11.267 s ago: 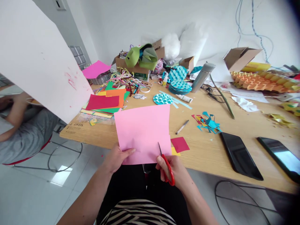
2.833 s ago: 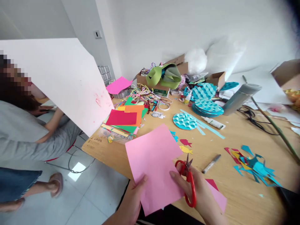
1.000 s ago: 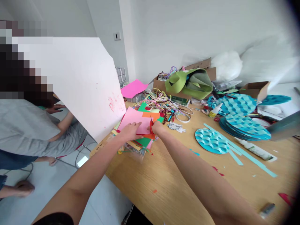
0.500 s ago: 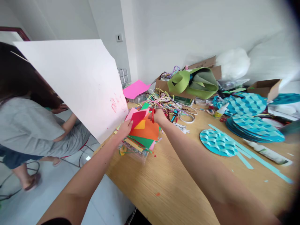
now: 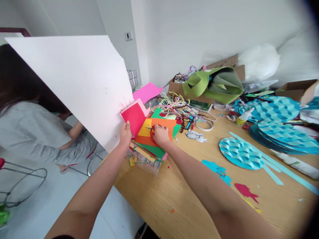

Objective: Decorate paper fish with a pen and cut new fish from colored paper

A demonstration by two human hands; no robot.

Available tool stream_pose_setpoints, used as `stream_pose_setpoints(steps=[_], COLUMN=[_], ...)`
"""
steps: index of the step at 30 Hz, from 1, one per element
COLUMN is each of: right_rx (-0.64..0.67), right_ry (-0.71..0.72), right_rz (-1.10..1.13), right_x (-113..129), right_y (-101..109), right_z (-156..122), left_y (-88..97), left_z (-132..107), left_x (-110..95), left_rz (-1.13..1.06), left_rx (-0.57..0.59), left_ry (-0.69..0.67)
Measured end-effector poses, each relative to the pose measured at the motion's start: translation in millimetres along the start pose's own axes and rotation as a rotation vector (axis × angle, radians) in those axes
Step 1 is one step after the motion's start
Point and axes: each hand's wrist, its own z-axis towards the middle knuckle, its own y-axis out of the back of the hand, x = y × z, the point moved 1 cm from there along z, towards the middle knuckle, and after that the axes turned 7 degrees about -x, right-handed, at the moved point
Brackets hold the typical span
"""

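My left hand point(image 5: 125, 134) pinches the lower edge of a red sheet point(image 5: 133, 117) with a pink sheet behind it, lifting both off a stack of coloured paper point(image 5: 159, 136) at the left end of the wooden table point(image 5: 174, 192). My right hand point(image 5: 160, 134) rests on the yellow and orange sheets of that stack, its fingers closed around the red scissors point(image 5: 151, 132), whose blades point away from me.
A large white board point(image 5: 74, 83) leans over the table's left edge. A person in grey point(image 5: 30, 129) sits behind it. Teal folded-paper discs point(image 5: 238, 153), glue bottles, paper strips, cut fish shapes point(image 5: 245, 191), a cardboard box with green felt point(image 5: 211, 84) crowd the right.
The pink sheet I was cutting has gone to the stack. Since half a second ago my left hand raised the red and pink sheets higher, and my right hand slid down onto the yellow sheet.
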Motion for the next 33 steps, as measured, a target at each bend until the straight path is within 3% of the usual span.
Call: stream_pose_setpoints(steps=[6,15,21,25,28,33], right_rx=[0.011,0.126,0.088,0.004,-0.052,-0.192], right_ry=[0.033,0.28,0.366,0.386,0.383,0.361], right_rz=[-0.049,-0.112,-0.131,-0.123,-0.115,-0.08], right_x=[2.9,0.4,4.3,-9.7,-30.5,-64.4], right_y=[-1.7,7.3,15.9,46.9,82.0,134.6], right_z=[4.6,0.6,-2.1,-9.6,-28.2,-106.3], left_y=[7.8,10.1,10.9,8.3,-3.2,-26.1], left_z=[4.9,6.5,12.9,7.0,-8.6,-42.2], left_x=[-19.4,-25.4,-26.9,-27.6,-30.8,-41.9], left_rz=[0.011,0.105,0.199,0.296,0.37,0.453], left_rx=[-0.095,-0.086,-0.071,-0.003,0.122,0.443], left_ry=[-0.03,-0.074,-0.122,-0.163,-0.21,-0.327])
